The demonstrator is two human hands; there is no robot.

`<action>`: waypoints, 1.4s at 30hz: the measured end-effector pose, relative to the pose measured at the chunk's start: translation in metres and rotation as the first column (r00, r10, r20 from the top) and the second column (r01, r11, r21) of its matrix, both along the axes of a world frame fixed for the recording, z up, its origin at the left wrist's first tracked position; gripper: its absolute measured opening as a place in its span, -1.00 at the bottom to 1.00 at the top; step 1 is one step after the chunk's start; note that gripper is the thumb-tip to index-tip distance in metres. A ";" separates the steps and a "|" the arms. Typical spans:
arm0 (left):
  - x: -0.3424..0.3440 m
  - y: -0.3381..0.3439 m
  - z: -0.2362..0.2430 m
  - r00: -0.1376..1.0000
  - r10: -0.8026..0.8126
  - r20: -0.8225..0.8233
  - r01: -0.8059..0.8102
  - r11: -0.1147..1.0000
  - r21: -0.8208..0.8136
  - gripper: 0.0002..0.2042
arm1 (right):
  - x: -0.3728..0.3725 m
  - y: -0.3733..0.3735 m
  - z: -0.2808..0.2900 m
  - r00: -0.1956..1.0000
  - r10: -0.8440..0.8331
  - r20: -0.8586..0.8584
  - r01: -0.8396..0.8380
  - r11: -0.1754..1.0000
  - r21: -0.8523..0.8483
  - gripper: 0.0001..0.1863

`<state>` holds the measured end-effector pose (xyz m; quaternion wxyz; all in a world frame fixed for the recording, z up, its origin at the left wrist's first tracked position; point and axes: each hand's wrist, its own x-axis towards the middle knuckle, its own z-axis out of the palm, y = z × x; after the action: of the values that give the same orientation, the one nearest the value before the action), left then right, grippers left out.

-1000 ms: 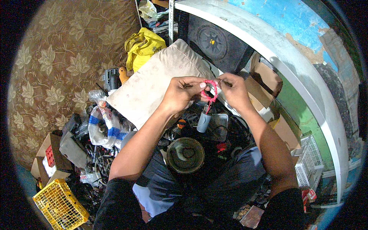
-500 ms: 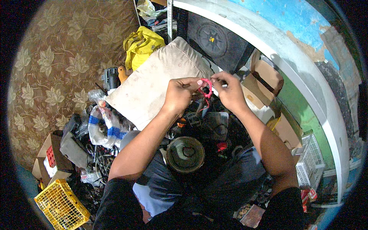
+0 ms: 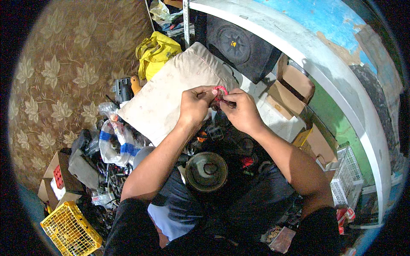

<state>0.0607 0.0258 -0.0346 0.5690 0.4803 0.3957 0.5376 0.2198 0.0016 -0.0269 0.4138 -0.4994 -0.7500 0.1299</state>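
A small pinkish-red ring, apparently wound with cord (image 3: 221, 89), is held up between my two hands over the edge of a pale cushion (image 3: 166, 96). My left hand (image 3: 195, 104) pinches its left side, thumb and forefinger closed on it. The fingers of my right hand (image 3: 242, 110) close at its lower right, partly hiding it; a strand there is too small to make out. Below my hands, between my knees, sits a round metal dish-like thing with a raised centre (image 3: 206, 171).
Behind the cushion stand a black speaker box (image 3: 239, 42) and a yellow bag (image 3: 156, 53). Open cardboard boxes (image 3: 284, 96) and a white basket (image 3: 346, 177) line the right. On the left lie tangled cables, a blue-and-white plastic roll (image 3: 113, 143) and a yellow crate (image 3: 70, 228).
My right hand has come down and left, closing in beside the left one. The ring has shifted slightly left, and its dangling red end is now hidden among the fingers.
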 end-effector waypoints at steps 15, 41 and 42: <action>0.007 -0.009 0.008 0.994 -0.089 0.059 0.095 0.991 -0.093 -0.84 | 0.021 0.003 0.012 0.944 -0.034 -0.328 -0.152 0.838 -0.524 -0.79; -0.002 -0.009 0.004 0.786 0.019 -0.618 0.214 0.929 0.301 -0.85 | 0.060 -0.001 0.071 0.810 -0.113 -0.576 -0.369 0.665 -0.649 -0.75; -0.004 -0.008 0.003 0.778 0.028 -0.628 0.228 0.919 0.322 -0.84 | 0.061 0.001 0.070 0.853 -0.116 -0.509 -0.279 0.723 -0.632 -0.76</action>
<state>0.0570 0.0182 -0.0313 0.3308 0.7518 0.4220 0.3838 0.2806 0.0022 0.0427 0.3778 -0.5276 -0.5312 0.5447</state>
